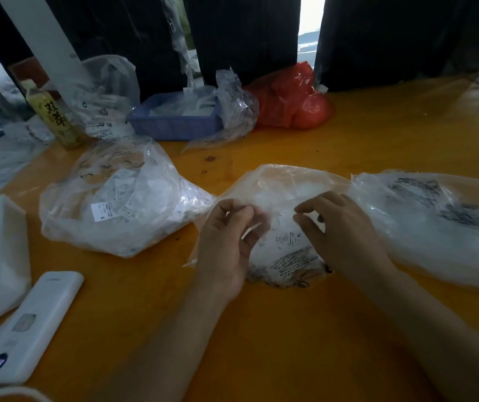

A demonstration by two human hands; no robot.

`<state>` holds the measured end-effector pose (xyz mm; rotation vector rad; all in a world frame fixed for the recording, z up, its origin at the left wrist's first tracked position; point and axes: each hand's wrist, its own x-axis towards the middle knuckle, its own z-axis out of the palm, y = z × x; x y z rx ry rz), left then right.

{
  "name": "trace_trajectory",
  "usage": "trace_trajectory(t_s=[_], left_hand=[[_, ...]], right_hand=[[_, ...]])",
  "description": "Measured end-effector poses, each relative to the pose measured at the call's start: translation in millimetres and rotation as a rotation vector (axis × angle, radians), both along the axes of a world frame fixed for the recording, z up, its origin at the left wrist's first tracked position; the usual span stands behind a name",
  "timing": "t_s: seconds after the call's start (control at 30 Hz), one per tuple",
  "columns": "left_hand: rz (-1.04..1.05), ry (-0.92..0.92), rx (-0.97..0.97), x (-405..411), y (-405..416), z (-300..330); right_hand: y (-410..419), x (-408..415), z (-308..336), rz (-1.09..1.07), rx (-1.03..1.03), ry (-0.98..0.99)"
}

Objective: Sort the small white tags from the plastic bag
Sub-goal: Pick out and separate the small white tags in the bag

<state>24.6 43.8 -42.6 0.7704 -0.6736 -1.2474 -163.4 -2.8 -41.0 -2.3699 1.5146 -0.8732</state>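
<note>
two hands are on the middle plastic bag (278, 198) here. left hand (229, 242) pinches the film near its mouth, right hand (345, 230) has fingers curled at the plastic too, though blur makes it hard to say if it really grips. the small white tags (286, 242) sit inside, under the film. best bet imo: hold one edge firm, peel the other away slowly so nothing spills. further back, another bag of tags (122, 198), then a blue tray (174, 123).

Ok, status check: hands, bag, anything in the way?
Left hand and right hand both pinching the middle plastic bag. Tags still inside. More bags close either side; nothing blocking.
</note>
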Motion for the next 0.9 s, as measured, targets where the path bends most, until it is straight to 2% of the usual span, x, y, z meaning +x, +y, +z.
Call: trace_trajectory(t_s=[0.07, 0.13, 0.3, 0.4, 0.5, 0.6, 0.67, 0.8, 0.9], left_hand=[[0.002, 0.001, 0.039, 2, 0, 0], [0.000, -0.045, 0.076, 1, 0, 0], [-0.015, -0.112, 0.137, -3, 2, 1], [-0.046, -0.122, 0.171, -3, 3, 2], [-0.042, -0.225, 0.178, -2, 3, 2], [-0.037, -0.240, 0.164, -3, 4, -2], [-0.023, -0.207, 0.164, -5, 4, -5], [-0.006, -0.123, 0.153, -7, 3, -7], [0.006, -0.161, 0.178, -7, 1, -12]], right_hand=[[-4, 1, -6, 0.018, 0.117, 0.196], [-4, 3, -12, 0.025, 0.151, 0.230], [-5, 3, -12, -0.010, 0.139, 0.030], [-4, -2, -8, -0.058, 0.185, -0.207], [-4, -6, -1, -0.057, 0.237, -0.428], [-3, -9, 4, -0.013, 0.280, -0.519], [-4, -9, 4, -0.022, 0.318, -0.484], [-4, -8, 3, -0.050, 0.304, -0.194], [-3, -7, 5, -0.029, 0.262, -0.183]])
